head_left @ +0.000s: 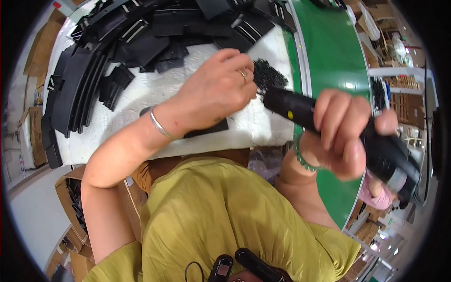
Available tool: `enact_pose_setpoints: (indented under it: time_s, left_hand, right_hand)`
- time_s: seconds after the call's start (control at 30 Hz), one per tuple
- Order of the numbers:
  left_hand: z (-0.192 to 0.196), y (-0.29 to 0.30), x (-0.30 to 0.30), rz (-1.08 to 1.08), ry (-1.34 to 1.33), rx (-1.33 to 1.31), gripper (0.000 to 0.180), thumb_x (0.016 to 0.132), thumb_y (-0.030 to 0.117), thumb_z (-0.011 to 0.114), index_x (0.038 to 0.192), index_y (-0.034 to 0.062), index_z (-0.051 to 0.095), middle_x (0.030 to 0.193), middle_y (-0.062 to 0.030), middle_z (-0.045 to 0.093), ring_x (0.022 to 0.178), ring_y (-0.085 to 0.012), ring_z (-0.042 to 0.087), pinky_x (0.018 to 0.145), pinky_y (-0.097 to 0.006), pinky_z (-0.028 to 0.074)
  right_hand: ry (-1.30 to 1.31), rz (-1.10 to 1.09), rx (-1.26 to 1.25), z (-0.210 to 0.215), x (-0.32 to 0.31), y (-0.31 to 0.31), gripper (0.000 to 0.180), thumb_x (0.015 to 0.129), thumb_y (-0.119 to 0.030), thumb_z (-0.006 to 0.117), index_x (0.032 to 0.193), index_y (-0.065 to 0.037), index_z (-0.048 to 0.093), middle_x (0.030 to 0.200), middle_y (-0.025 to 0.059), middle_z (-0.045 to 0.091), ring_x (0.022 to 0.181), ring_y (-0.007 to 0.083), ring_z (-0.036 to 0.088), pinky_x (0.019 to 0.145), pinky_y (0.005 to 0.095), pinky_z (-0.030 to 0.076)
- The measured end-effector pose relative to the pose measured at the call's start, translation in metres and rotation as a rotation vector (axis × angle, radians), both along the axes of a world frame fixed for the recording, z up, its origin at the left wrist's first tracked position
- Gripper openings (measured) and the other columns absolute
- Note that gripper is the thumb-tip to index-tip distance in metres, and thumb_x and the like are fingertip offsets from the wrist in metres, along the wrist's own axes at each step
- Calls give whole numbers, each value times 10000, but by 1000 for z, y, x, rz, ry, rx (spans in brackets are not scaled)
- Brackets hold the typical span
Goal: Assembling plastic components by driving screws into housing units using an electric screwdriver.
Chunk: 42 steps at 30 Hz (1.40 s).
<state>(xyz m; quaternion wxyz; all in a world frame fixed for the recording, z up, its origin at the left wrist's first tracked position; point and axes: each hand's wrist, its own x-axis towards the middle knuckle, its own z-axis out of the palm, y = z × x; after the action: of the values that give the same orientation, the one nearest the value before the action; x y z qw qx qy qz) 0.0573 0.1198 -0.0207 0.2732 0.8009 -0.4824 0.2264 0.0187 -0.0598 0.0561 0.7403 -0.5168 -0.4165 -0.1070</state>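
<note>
My right hand (340,131) is wrapped round a black electric screwdriver (293,105), whose front end points left toward my other hand. My left hand (225,84) is closed in a pinch right at the screwdriver's tip; whatever is between the fingertips is hidden or too small to name. Just beyond those fingers lies a heap of small black screws (270,75) on a white foam sheet (277,127). Under my left wrist a flat black piece (209,128) shows in part, at the sheet's near side.
Black plastic panels (183,23) are piled along the far side of the foam. More long panels (77,91) stand stacked at the left. A green work surface (333,51) runs along the right. A cardboard box (70,197) with black parts sits at lower left. Someone in pink (376,192) is at right.
</note>
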Motion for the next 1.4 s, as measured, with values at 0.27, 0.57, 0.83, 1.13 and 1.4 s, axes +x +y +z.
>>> enact_pose_setpoints:
  time_s: [0.27, 0.57, 0.83, 1.13, 1.4]
  left_hand:
    - [2, 60, -23, 216, 369, -220, 542, 741, 217, 655, 1229, 75, 467, 1097, -132, 568, 1013, -330, 511, 864, -371, 418]
    - [-21, 95, -54, 431, 663, 118, 468, 736, 384, 676, 1036, 41, 568, 896, -141, 596, 826, -310, 566, 712, -363, 460]
    - [-19, 91, -53, 331, 915, 151, 429, 730, 387, 669, 1014, 81, 569, 874, -134, 628, 874, -321, 587, 745, -407, 450]
    - [-26, 92, -58, 343, 829, 65, 413, 735, 400, 663, 1016, 111, 573, 850, -125, 615, 852, -318, 567, 743, -388, 440]
    - [-21, 94, -54, 337, 938, 96, 393, 727, 363, 664, 982, 74, 589, 884, -135, 620, 911, -313, 570, 768, -407, 436]
  right_hand:
    - [44, -19, 17, -2, -15, 32, 378, 728, -81, 551, 1095, -126, 473, 574, -61, 428, 467, 44, 410, 527, 199, 335]
    - [198, 194, -112, -14, -29, 69, 401, 755, -76, 558, 1136, -129, 443, 592, -44, 431, 448, 68, 404, 493, 223, 341]
    - [172, 160, -94, -18, -27, 85, 422, 760, -61, 506, 1172, -124, 438, 611, -36, 409, 503, 84, 393, 541, 244, 343]
    - [238, -17, -78, -19, -15, 104, 412, 751, -64, 453, 1161, -86, 423, 593, -26, 347, 488, 90, 348, 536, 265, 327]
    - [199, -14, -115, -19, -10, 110, 399, 748, -60, 460, 1145, -89, 426, 591, -22, 355, 478, 93, 355, 529, 268, 337]
